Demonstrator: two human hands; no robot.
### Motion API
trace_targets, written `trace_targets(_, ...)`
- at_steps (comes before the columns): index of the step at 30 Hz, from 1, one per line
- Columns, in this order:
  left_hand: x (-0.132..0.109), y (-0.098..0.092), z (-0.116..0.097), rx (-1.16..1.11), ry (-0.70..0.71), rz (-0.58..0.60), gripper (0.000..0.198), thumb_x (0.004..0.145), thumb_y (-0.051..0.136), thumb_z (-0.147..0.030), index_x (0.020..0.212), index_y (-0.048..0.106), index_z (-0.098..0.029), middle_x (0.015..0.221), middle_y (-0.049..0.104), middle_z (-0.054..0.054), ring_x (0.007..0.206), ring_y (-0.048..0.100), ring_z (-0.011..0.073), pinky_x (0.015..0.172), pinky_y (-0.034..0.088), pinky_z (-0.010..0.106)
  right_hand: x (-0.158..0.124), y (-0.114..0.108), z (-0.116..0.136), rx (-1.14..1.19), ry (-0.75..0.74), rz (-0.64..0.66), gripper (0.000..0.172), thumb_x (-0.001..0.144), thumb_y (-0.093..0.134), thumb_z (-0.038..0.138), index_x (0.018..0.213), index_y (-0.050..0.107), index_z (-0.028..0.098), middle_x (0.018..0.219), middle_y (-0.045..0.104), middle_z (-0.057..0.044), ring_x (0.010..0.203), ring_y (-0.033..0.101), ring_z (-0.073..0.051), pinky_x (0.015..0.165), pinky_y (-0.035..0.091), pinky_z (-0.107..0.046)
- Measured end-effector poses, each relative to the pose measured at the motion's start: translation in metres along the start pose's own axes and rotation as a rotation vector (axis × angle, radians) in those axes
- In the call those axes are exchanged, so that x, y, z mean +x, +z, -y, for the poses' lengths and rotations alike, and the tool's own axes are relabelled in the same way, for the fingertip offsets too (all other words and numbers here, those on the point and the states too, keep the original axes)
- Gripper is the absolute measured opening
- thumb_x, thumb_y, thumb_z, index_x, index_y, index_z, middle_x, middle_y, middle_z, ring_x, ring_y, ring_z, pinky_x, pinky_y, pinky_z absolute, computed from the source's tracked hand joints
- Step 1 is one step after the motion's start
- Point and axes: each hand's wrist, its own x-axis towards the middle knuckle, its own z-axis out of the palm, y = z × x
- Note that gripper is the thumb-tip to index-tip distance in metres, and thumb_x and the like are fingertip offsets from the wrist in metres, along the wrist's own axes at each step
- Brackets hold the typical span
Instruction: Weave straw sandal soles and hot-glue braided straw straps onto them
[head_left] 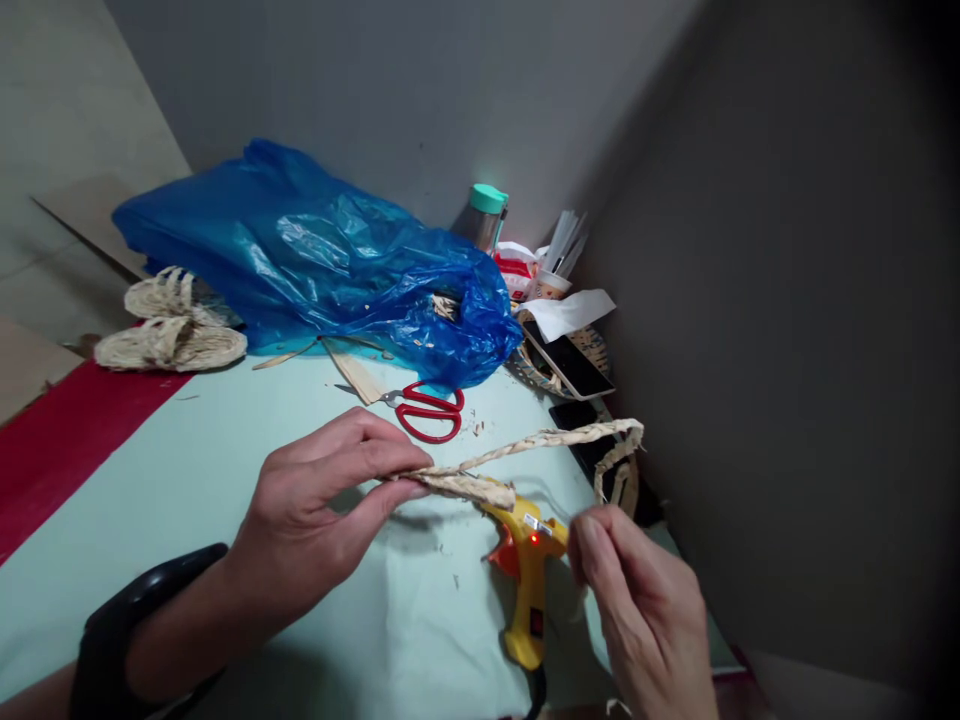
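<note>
Work surface (420,600): pale green, lightly creased. Left hand (322,500): thumb and fingers clamped on a plaited, looping fibre strip (555,437) above a yellow glue gun (532,590). Right hand (645,600): fingers curled together; grip cannot be confirmed. Beyond: red-handled scissors (430,436), crinkled blue bag (315,250).

The left hand (315,500) is positioned left of the yellow glue gun (531,590), thumb and fingertips pinched; the right hand (645,600) is right of it, fingers curled.
</note>
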Motion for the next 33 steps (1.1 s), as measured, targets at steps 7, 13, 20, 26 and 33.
trace_targets(7,-0.003,0.000,-0.003,-0.075,0.014,0.037,0.019,0.084,0.073,-0.004,0.093,0.075,-0.020,0.083,0.074,0.000,0.075,0.070,0.0119,0.069,0.056,0.020,0.036,0.006,0.027,0.529,0.105,0.205,0.028,0.096,0.072,0.035,0.123,0.068,0.039,0.117,0.076,0.005,0.106,0.070,-0.013,0.092,0.054,-0.018)
trace_targets(13,-0.002,-0.002,-0.009,-0.189,-0.018,0.149,0.025,0.083,0.070,-0.001,0.094,0.079,-0.022,0.081,0.075,0.003,0.075,0.069,0.0146,0.068,0.058,0.023,0.042,0.017,0.043,0.652,0.139,0.223,0.008,0.095,0.073,0.029,0.102,0.076,0.032,0.091,0.078,0.005,0.078,0.071,-0.011,0.069,0.055,-0.016)
trace_targets(20,-0.004,0.002,-0.004,-0.298,-0.113,0.188,0.022,0.083,0.072,-0.004,0.090,0.081,-0.023,0.077,0.076,0.001,0.068,0.069,0.0131,0.064,0.057,0.021,0.043,0.004,0.041,0.512,-0.283,0.324,0.012,0.101,0.063,0.019,0.104,0.074,0.022,0.098,0.078,-0.003,0.088,0.071,-0.018,0.085,0.054,-0.034)
trace_targets(26,0.000,0.001,-0.005,-0.283,-0.221,0.235,0.024,0.073,0.078,-0.001,0.083,0.083,-0.022,0.070,0.076,-0.002,0.062,0.069,0.0099,0.060,0.053,0.014,0.046,-0.009,0.029,0.278,-0.530,0.538,0.026,0.099,0.062,0.010,0.122,0.068,0.021,0.117,0.076,-0.007,0.102,0.067,-0.022,0.096,0.049,-0.039)
trace_targets(33,0.001,0.002,-0.002,-0.365,-0.296,0.333,0.024,0.076,0.075,-0.003,0.079,0.083,-0.025,0.072,0.076,-0.002,0.065,0.071,0.0101,0.063,0.054,0.014,0.062,-0.010,0.029,0.385,-0.473,0.626,0.031,0.109,0.046,0.038,0.109,0.072,0.020,0.102,0.077,-0.008,0.095,0.068,-0.022,0.090,0.054,-0.039)
